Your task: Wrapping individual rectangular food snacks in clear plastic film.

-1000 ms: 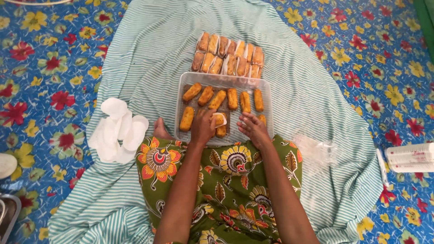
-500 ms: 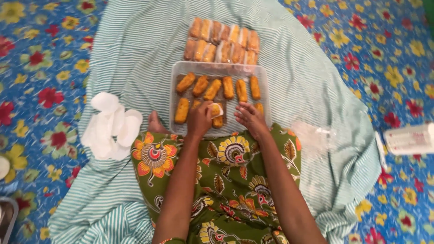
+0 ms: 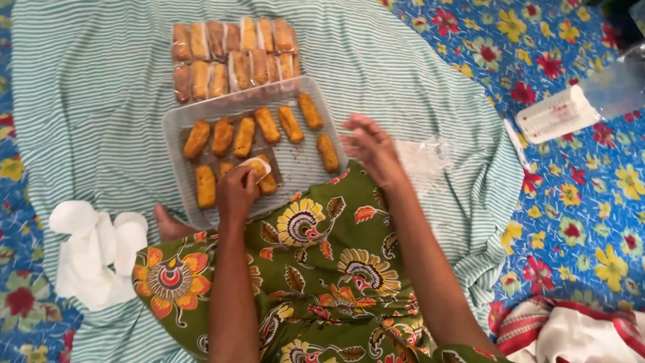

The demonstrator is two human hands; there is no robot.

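Note:
A clear plastic tray (image 3: 176, 119) lies on a green-and-white striped cloth and holds several golden fried rolls (image 3: 267, 124). My left hand (image 3: 236, 191) rests at the tray's near edge, fingers closed on a white piece of tissue or wrapper (image 3: 254, 165) pressed on a roll. My right hand (image 3: 371, 146) hovers just right of the tray with fingers spread, holding nothing, close to a clear plastic wrapper (image 3: 422, 156) on the cloth. Beyond the tray, several wrapped rolls (image 3: 232, 57) lie in two rows.
A pile of white tissues (image 3: 94, 252) lies at the left beside my bare foot (image 3: 171, 225). My green floral skirt (image 3: 316, 269) covers the near middle. A white box (image 3: 554, 113) sits on the blue floral mat at the right. Red-and-white fabric (image 3: 571, 333) lies at the bottom right.
My right hand has lifted off the tray's near edge and moved right toward the plastic wrapper. The left hand stays on the roll. The view has shifted closer and to the right.

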